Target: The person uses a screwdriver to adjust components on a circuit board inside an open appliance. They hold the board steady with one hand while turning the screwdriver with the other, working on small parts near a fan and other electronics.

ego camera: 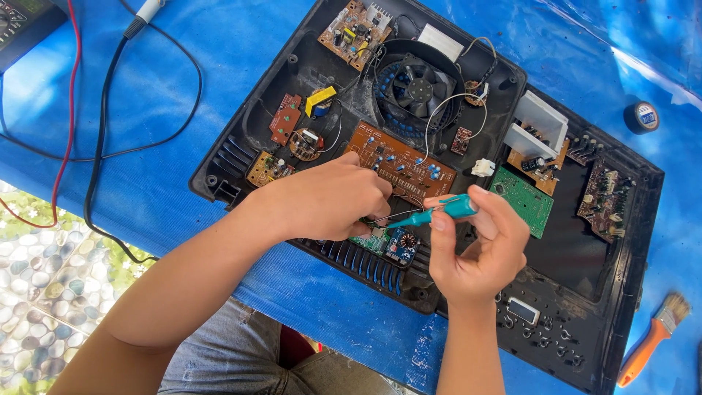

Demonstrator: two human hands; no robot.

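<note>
An opened black plastic device housing (256, 88) lies on blue sheeting, filled with circuit boards and a black fan (418, 89). My right hand (479, 252) grips a teal screwdriver (439, 212), its tip pointing left toward my left hand. My left hand (329, 197) is curled with fingers closed, resting over the boards near the housing's front edge, pinching something small that I cannot make out. A long brown board (398, 157) sits just behind both hands, and a small blue board (401, 247) lies beneath them.
A green board (525, 199) lies right of my hands. A roll of black tape (642, 117) and an orange-handled brush (653, 340) rest at the right. Red and black cables (102, 110) run from a meter (22, 22) at the top left. Patterned floor shows bottom left.
</note>
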